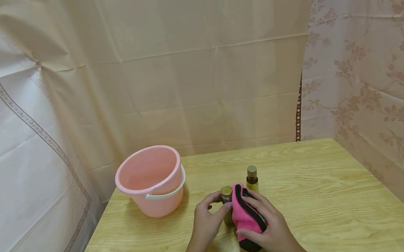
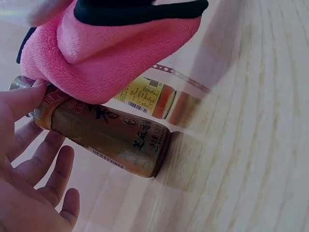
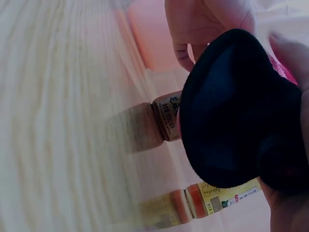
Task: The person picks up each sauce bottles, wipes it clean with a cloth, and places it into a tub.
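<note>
A small brown sesame oil bottle with a gold cap stands upright on the table. My left hand pinches it near its neck between thumb and fingers; the left wrist view shows the other fingers spread beside its printed label. My right hand grips a folded pink fleece cloth with black edging, held against the bottle's right side. In the right wrist view the cloth's black side hides much of the bottle. Just behind the cloth stands a second bottle with a yellow label.
A pink bucket with a pale handle stands at the left of the wood-grain table. Hanging cloths surround the table; a beige curtain drops behind its far edge.
</note>
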Motion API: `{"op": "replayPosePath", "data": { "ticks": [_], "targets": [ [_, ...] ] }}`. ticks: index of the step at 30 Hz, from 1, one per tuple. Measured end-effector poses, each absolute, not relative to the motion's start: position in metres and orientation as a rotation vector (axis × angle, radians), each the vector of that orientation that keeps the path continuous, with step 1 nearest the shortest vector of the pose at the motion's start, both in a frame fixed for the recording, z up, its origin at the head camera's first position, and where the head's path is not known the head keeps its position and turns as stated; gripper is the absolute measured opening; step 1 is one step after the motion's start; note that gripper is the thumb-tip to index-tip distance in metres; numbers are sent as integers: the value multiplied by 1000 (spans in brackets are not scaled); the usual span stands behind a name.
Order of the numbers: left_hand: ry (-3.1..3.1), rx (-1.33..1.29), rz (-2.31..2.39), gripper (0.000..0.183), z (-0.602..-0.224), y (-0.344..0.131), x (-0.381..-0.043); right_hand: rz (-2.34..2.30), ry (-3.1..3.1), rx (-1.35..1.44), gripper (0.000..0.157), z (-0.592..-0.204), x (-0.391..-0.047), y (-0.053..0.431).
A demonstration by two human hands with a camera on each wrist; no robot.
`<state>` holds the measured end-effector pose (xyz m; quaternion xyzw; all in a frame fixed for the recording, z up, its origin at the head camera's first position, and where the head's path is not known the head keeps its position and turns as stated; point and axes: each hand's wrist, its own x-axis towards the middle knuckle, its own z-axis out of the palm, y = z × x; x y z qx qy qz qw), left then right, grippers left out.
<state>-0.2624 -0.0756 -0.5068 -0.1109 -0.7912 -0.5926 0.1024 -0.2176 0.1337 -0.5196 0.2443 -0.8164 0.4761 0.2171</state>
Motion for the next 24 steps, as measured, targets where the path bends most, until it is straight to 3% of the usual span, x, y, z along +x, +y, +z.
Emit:
{"op": "replayPosePath", "data": {
  "ticks": [3,24],
  "targets": [
    [-2330,-342,-1742,34,-507,-76,-262,1320,-2260,695,84,-521,-218,134],
    [-2313,-356,-1788,36,-509,-75,-263,1272,-2193,687,85,-521,-219,135]
  ]
}}
